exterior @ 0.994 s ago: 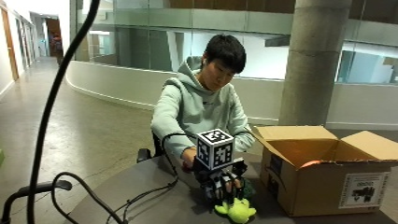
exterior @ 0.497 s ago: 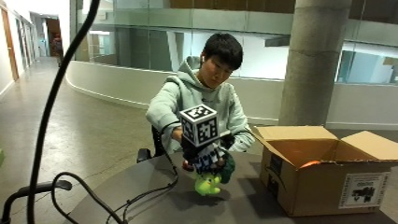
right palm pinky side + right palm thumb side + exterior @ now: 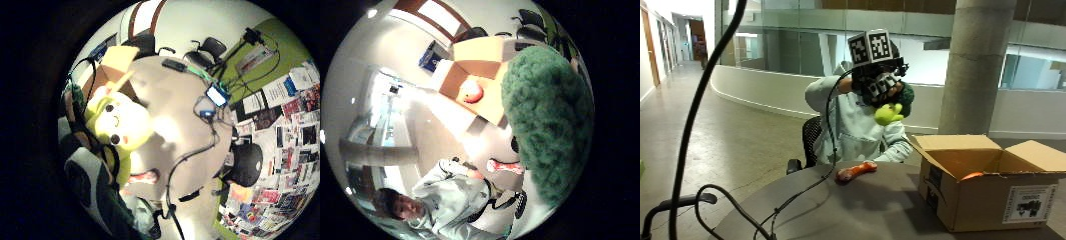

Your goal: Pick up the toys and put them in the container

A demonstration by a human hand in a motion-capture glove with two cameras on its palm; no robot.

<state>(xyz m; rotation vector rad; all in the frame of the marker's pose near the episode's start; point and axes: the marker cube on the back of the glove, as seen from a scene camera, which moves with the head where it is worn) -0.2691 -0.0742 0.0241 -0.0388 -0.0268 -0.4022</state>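
Gloved right hand (image 3: 879, 82) raised at upper centre of the outside view, fingers curled around a yellow-green plush toy (image 3: 889, 113), open cardboard box (image 3: 986, 187) at lower right on the round table (image 3: 859, 210), orange-red toy (image 3: 856, 171) lying at centre beside it

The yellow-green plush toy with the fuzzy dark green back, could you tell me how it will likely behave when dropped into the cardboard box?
Held aloft by the gloved right hand, the yellow-green plush toy looks soft and stuffed, so probably light and squashable. Its fuzzy fabric should not slip in the grip. Dropped into the cardboard box, it would likely flop rather than roll.
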